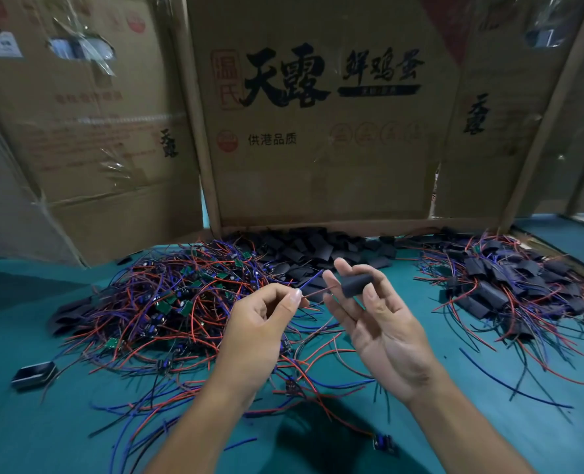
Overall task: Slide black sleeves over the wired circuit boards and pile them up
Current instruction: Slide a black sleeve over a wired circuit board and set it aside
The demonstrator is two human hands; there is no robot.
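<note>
head view: the left hand (266, 323) pinches the thin red and blue wires (313, 285) of one board, and the right hand (379, 323) pinches a short black tubular sleeve (354, 284) at its fingertips, palm spread; the wire ends reach toward the sleeve's mouth, so this piece looks mid-threading. left of the sleeve lies a large tangle of bare green circuit boards with red and blue wires (167, 302), still to be done. behind the sleeve sits a heap of loose black sleeves (304, 249). right of it, a smaller pile of sleeved boards (509, 285) rests on the teal counter (489, 405): judging by the heaps, much remains.
</note>
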